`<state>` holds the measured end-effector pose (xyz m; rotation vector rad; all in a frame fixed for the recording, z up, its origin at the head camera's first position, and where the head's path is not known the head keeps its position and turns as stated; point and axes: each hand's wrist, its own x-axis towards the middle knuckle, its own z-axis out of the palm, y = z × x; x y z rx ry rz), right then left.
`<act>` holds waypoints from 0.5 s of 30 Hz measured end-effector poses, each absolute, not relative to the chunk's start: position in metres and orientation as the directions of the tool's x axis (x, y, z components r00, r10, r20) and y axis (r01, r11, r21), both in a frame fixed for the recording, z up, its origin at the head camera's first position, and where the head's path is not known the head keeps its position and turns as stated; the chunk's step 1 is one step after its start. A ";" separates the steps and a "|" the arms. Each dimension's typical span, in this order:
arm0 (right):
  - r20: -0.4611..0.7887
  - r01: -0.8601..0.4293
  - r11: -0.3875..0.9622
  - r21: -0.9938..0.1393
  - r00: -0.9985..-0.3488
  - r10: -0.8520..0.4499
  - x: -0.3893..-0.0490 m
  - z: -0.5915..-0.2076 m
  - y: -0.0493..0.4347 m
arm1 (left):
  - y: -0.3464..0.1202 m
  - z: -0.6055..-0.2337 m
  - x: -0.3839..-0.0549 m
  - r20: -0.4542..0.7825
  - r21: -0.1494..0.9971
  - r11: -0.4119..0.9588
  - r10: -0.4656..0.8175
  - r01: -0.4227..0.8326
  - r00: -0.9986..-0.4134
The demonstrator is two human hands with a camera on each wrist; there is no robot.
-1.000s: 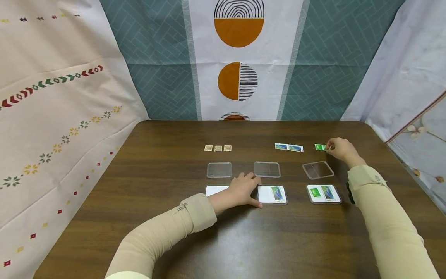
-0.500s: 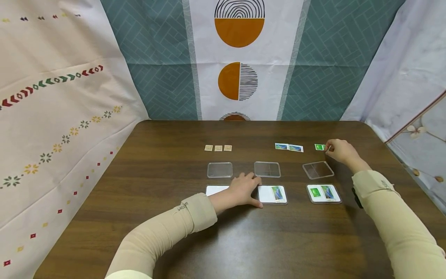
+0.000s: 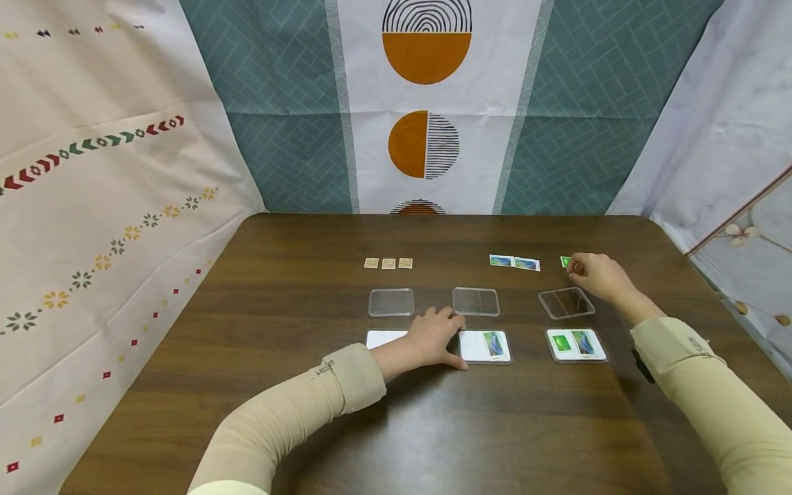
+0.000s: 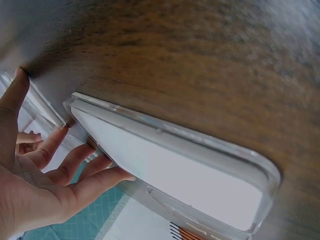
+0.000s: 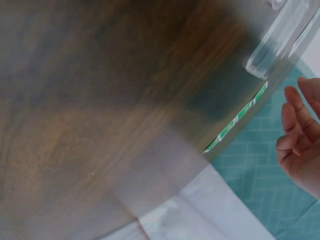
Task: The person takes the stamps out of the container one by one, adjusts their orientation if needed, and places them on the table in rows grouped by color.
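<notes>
My left hand [image 3: 433,337] is spread low on the table, thumb and index fingertips at the left edge of the middle clear case [image 3: 485,346]. That case holds a white card with one blue-green stamp. Beneath my left wrist lies another case with a plain white card [image 4: 170,165]. My right hand [image 3: 599,276] hovers by the green stamps [image 3: 566,261], its fingers loosely bent, and covers most of them in the head view. The right wrist view shows the green stamps [image 5: 244,111] lying in a row, with nothing visible between the right thumb and fingers [image 5: 290,117].
Clear lids lie behind the cases: a left lid [image 3: 391,302], a middle lid [image 3: 475,302] and a tilted right lid [image 3: 566,303]. A right case [image 3: 577,345] holds a green and a blue stamp. Farther back are blue stamps [image 3: 514,262] and tan stamps [image 3: 388,263].
My right hand has moved slightly left and toward me, and now hides more of the green stamps. The right forearm has swung outward to the right. My left hand stays in place.
</notes>
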<state>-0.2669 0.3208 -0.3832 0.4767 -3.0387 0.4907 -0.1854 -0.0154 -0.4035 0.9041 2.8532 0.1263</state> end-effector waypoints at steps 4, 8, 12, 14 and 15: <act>0.099 -0.331 0.893 -0.307 -0.944 -0.316 -0.260 -0.386 0.315 | -0.016 -0.403 -0.184 -0.108 0.129 0.813 0.580 0.567 -0.807; 0.107 -0.351 0.884 -0.309 -0.936 -0.334 -0.254 -0.386 0.309 | -0.016 -0.403 -0.184 -0.107 0.128 0.812 0.582 0.570 -0.806; 0.112 -0.371 0.877 -0.307 -0.929 -0.353 -0.248 -0.383 0.304 | -0.016 -0.403 -0.185 -0.107 0.127 0.811 0.583 0.571 -0.805; 0.122 -0.384 0.870 -0.310 -0.923 -0.364 -0.245 -0.382 0.300 | -0.016 -0.403 -0.185 -0.108 0.127 0.811 0.583 0.571 -0.805; 0.132 -0.391 0.867 -0.308 -0.920 -0.368 -0.243 -0.381 0.298 | -0.016 -0.403 -0.185 -0.108 0.126 0.811 0.584 0.571 -0.805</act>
